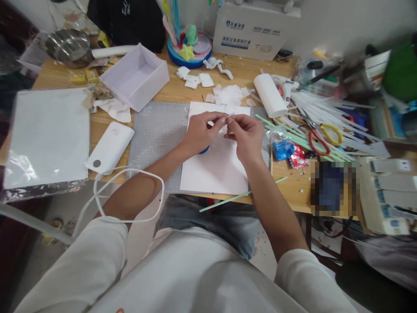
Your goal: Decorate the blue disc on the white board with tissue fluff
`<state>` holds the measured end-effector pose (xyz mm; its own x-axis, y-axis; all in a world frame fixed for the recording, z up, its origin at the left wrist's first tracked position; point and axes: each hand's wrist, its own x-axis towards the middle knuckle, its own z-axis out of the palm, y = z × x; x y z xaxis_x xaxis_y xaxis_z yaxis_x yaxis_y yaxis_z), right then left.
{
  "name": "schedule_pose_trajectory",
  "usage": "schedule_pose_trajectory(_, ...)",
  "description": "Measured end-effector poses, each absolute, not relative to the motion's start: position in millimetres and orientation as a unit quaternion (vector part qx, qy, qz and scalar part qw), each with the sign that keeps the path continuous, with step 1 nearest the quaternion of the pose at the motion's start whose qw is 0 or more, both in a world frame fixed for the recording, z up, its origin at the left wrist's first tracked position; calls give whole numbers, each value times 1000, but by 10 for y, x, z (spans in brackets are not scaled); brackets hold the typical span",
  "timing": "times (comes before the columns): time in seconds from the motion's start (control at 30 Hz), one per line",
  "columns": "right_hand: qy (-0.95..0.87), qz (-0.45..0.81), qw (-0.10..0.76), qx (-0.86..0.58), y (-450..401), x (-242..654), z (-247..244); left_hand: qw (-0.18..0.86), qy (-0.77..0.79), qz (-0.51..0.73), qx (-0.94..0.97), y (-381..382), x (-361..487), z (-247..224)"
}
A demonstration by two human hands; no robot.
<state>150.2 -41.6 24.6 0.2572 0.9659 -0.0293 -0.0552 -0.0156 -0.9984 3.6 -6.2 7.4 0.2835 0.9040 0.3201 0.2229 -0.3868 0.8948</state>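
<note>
Left hand (pixel 201 132): thin white piece (pixel 229 116) pinched, frame centre.
Right hand (pixel 246 137): same piece pinched.
White rectangular paper (pixel 221 174): positioned beneath hands.

paper sheet (pixel 224 169) on the cutting mat (pixel 156 139), scissors (pixel 321 137) to its right, box (pixel 138 78) behind left

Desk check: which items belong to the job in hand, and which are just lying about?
In the job:
- small white piece, at the fingertips of both hands
- white paper sheet, beneath them
- gray cutting mat, under the sheet
- probably the white scraps

Apparently just lying about:
- power bank
- metal bowl
- black bag

Unclear: scissors
</note>
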Motion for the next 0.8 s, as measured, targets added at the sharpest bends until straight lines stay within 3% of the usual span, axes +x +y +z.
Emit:
schedule_pose_trajectory(0.47,-413,384,590,-577,-404,1530,225,515,423,441,601,-6,48,128)
schedule_pose_trajectory(0.8,-385,488,564,-544,-397,1564,240,533,439,436,577,14,32,125)
